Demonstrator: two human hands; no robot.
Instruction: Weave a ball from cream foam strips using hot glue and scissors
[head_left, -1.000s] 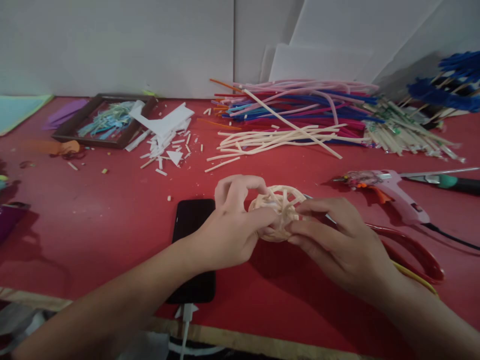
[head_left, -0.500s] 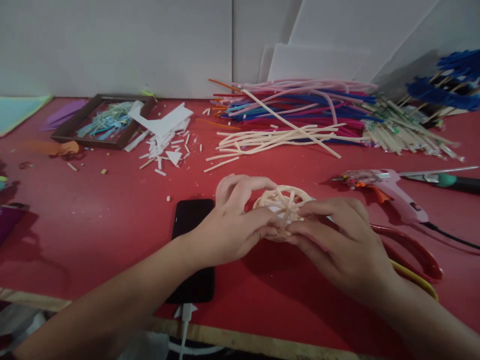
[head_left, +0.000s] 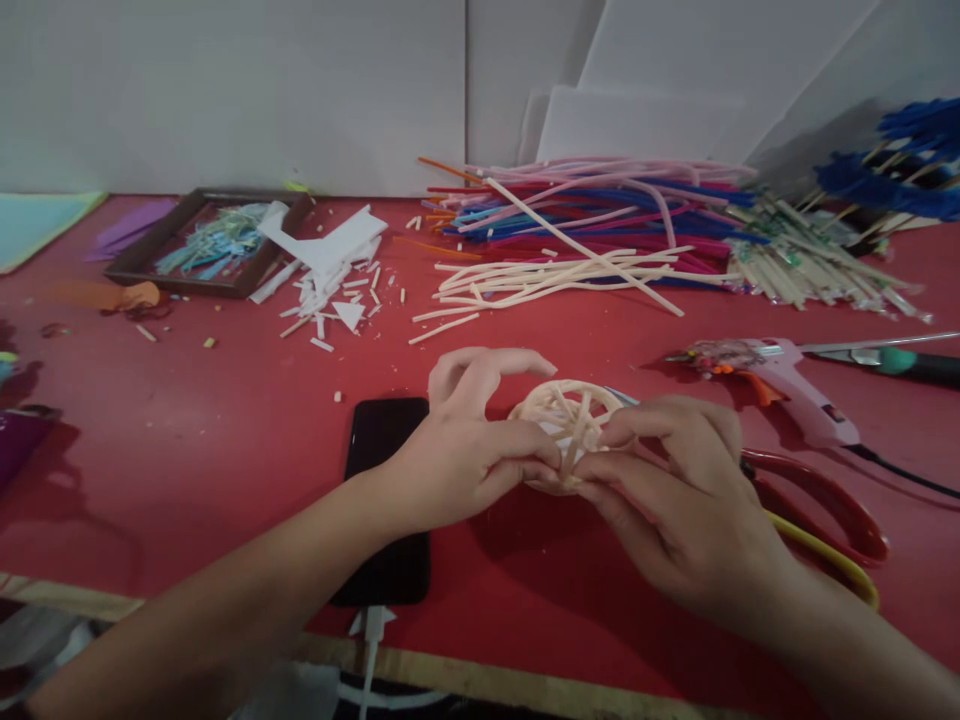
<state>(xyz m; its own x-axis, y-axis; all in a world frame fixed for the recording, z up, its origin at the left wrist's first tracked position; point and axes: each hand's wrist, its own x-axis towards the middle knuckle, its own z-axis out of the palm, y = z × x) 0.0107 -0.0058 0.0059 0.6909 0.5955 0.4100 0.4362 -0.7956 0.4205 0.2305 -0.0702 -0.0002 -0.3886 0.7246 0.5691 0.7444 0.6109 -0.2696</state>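
Almost closed, right fingers (head_left: 651, 420) pinch cream latticework (head_left: 577, 425).

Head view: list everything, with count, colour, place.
Round piece: one, cream, front centre
Phone: one, black, left of piece
Cable: one, white, at phone
Glue gun: one, pink, right
Looped handles: two, red and yellow, right
Handled tool: one, mostly black, right edge
Loose strips: many, cream, centre
Coloured strips: many, mixed, rear centre
Wrapped sticks: many, pale, rear right
Skewered pieces: several, blue, rear right
Frame: one, brown, rear left
Shreds: many, bluish, within frame
Scraps: many, white, beside frame
Sheets: some, purple, beside frame
Small piece: one, orange, left
Pale sheet: one, bluish, far left
Cropped item: one, purple, left edge
Tabletop: one, red, below
Panels: several, whitish, rear
Left hand: one, bare, on piece
Right hand: one, bare, on piece
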